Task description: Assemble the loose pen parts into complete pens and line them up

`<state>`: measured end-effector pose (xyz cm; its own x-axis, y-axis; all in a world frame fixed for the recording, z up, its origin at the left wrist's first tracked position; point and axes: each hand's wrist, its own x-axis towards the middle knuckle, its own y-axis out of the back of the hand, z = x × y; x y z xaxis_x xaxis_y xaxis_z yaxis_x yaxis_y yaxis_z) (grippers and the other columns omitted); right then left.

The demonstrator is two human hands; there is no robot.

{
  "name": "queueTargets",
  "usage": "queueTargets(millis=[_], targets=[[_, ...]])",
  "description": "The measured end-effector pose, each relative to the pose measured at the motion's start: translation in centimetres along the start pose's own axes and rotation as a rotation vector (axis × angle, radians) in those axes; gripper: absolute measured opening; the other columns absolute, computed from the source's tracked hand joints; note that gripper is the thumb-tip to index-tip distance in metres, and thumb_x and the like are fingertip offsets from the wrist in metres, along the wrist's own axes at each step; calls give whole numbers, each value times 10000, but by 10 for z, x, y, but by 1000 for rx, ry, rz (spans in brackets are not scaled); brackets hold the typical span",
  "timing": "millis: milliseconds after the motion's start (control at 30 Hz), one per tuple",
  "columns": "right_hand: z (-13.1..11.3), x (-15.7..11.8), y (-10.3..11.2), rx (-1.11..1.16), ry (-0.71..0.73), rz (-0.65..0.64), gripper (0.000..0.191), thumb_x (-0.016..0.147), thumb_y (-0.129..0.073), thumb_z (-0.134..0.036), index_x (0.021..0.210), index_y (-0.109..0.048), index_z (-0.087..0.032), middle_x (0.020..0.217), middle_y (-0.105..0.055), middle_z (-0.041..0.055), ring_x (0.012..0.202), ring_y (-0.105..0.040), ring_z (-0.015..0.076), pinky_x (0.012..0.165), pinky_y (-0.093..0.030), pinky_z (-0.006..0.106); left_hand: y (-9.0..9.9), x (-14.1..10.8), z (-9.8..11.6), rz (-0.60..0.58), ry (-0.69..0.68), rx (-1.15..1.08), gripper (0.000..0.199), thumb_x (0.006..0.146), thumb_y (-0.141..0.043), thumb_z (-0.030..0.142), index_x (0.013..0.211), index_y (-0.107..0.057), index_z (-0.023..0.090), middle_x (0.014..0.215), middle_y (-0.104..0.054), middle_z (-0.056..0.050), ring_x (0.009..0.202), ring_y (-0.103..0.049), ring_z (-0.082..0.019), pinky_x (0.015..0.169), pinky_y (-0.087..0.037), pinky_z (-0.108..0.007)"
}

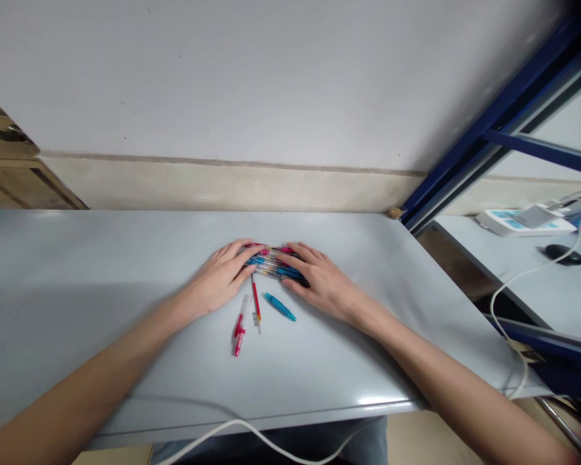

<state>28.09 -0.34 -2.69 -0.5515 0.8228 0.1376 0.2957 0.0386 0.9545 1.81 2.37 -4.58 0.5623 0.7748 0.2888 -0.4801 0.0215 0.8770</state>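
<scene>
Nearest on the grey tabletop (101,258): a red pen (239,334), a bare red refill (256,307) and a blue pen piece (279,307), lying loose. Next, left hand (217,278) and right hand (322,281) cupped from either side over a bundle of pens (271,263), fingers on it; clenched or merely resting, cannot tell. Risk: slackened pressure could let the bundle fan out; a wrist sweep could roll the loose pieces. Farther off, a computer mouse (560,254) on a separate desk.

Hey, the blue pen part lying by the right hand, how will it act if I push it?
Looking round, the blue pen part would probably roll on the smooth grey tabletop. Its slim plastic body seems light and stiff.
</scene>
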Motion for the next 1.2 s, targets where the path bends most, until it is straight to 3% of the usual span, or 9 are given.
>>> queueTargets(millis=[300,500,600,667,767,867,967,1067,1200], targets=[[7,1,3,-32,25,21,498,1067,-427,-342,1553,-411,-232,1606,-394,111,1500,-332,287,1202,-343,500,7,-4,16,-37,-35,206,430,1073,-398,394,1493,-461,325,1333,-564,-75,1213,-537,-264,1047,-455,-444],[3,-1,4,-12,56,69,454,1046,-475,-297,1494,-459,-228,1517,-474,130,1411,-430,273,1155,-386,504,5,-6,16,-29,-50,196,448,1068,-402,418,1501,-439,308,1343,-565,-82,1206,-540,-264,1027,-447,-426],[-4,-1,7,5,55,123,442,1030,-513,-290,1466,-481,-229,1497,-476,142,1388,-431,294,1133,-395,512,13,-4,21,41,-30,196,397,1064,-388,366,1424,-507,248,1406,-527,-108,1279,-506,-281,1062,-425,-433],[-12,-1,9,41,45,182,357,1030,-502,-253,1383,-548,-226,1385,-554,134,1272,-506,283,1063,-442,475,25,-4,28,70,7,207,347,1046,-343,255,1281,-595,212,1327,-582,-112,1212,-557,-266,1019,-439,-403],[-27,-1,11,94,42,230,194,1033,-478,-213,1119,-651,-195,1104,-646,101,1026,-564,245,925,-469,400,46,-6,41,-80,143,203,273,977,-377,200,938,-646,228,889,-687,-33,792,-639,-200,742,-444,-312],[-41,2,7,89,69,193,171,1018,-509,-206,906,-637,-184,914,-647,60,891,-547,216,854,-439,354,58,-12,50,-326,204,146,205,914,-485,274,740,-589,242,616,-607,26,564,-557,-169,582,-342,-281],[-52,7,0,34,88,109,195,1000,-535,-198,821,-610,-182,828,-649,32,789,-535,187,806,-415,327,54,-18,53,-426,197,131,262,873,-529,309,624,-524,229,557,-581,22,525,-535,-169,537,-294,-283],[-61,15,-4,-43,81,61,217,1001,-540,-224,802,-612,-175,835,-680,43,791,-567,188,801,-407,328,46,-20,52,-414,182,213,326,884,-518,331,578,-503,220,579,-609,-13,565,-591,-197,551,-314,-298],[-72,23,-7,-146,73,10,216,997,-555,-278,839,-652,-166,865,-719,72,857,-619,222,831,-426,347,44,-19,47,-380,201,326,271,893,-507,317,646,-555,218,711,-686,-71,725,-679,-265,641,-411,-328]])
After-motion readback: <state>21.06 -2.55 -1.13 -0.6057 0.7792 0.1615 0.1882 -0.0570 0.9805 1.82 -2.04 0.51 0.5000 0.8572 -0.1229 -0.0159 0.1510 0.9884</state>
